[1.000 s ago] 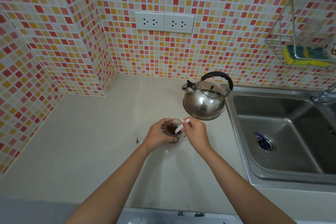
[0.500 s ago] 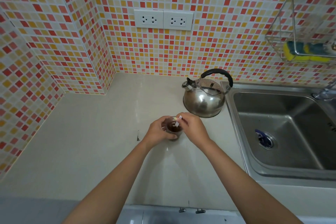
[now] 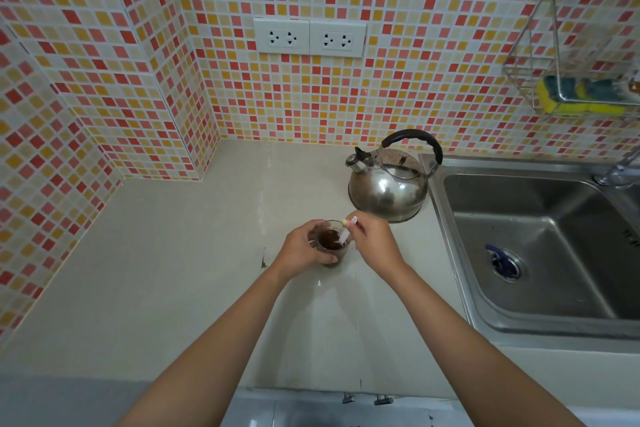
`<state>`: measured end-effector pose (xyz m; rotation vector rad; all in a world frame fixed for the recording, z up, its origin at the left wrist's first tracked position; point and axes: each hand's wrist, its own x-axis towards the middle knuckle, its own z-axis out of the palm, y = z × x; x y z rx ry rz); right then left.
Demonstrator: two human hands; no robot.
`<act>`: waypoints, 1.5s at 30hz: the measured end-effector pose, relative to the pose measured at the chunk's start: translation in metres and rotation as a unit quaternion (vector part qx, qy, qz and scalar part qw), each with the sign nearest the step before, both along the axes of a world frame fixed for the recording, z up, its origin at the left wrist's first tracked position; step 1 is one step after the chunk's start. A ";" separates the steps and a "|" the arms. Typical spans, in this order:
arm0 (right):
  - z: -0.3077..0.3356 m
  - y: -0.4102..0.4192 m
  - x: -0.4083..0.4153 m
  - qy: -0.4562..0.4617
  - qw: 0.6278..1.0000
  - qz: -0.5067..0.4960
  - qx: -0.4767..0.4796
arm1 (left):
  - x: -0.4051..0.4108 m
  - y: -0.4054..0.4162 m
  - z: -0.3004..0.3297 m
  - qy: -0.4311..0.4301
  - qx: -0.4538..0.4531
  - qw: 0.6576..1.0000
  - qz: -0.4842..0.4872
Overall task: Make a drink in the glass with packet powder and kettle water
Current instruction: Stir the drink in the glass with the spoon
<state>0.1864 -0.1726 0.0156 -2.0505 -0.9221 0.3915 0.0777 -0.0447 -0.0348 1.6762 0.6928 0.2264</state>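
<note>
Item 1, glass (image 3: 330,248): I log it upright on the tabletop (image 3: 173,270), just in front of the kettle, holding a dark brown liquid.

Item 2, left hand (image 3: 300,250): I see its fingers and thumb curled round the side of the glass away from the kettle's handle, gripping it.

Item 3, right hand (image 3: 374,243): I see it just beside the glass, on the sink side, fingers pinched together on a thin white stirrer.

Item 4, stirrer (image 3: 347,231): slanted, lower end dipped in the brown liquid, upper end above the rim next to a small pale yellowish bit that I cannot identify.

Item 5, kettle (image 3: 389,189): steel, black handle arched over the lid, spout pointing away from the sink; I log it standing behind the glass, apart from it.

Item 6, sink (image 3: 540,253): steel basin touching the tabletop edge just beside the kettle, a blue object at its drain.

Item 7, wire rack (image 3: 561,45): on the tiled wall above the sink, holding a yellow and green sponge (image 3: 575,97).

Item 8, double socket (image 3: 310,36): on the wall above the kettle.
</note>
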 end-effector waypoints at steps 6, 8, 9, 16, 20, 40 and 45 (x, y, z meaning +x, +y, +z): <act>-0.003 0.001 0.000 0.177 0.969 -0.156 0.079 | 0.001 0.000 0.000 0.008 -0.007 1.000 0.005; 0.000 0.000 0.004 0.189 0.960 -0.178 0.108 | 0.001 0.000 0.001 0.007 -0.003 1.000 0.003; 0.003 -0.001 0.005 0.184 0.959 -0.177 0.119 | 0.001 0.000 0.001 0.006 0.000 1.000 0.001; 0.012 -0.002 -0.005 0.031 0.994 0.038 0.100 | 0.000 0.000 0.001 0.000 0.008 1.000 -0.004; 0.008 0.002 -0.001 -0.002 0.995 0.093 0.020 | 0.000 0.001 0.001 -0.001 0.013 1.000 -0.010; 0.005 0.013 -0.004 0.019 1.000 0.022 0.010 | 0.001 0.003 0.002 0.008 0.014 1.000 -0.017; 0.003 0.011 0.001 0.012 1.000 -0.014 -0.018 | 0.002 0.004 0.003 0.010 0.012 1.000 -0.026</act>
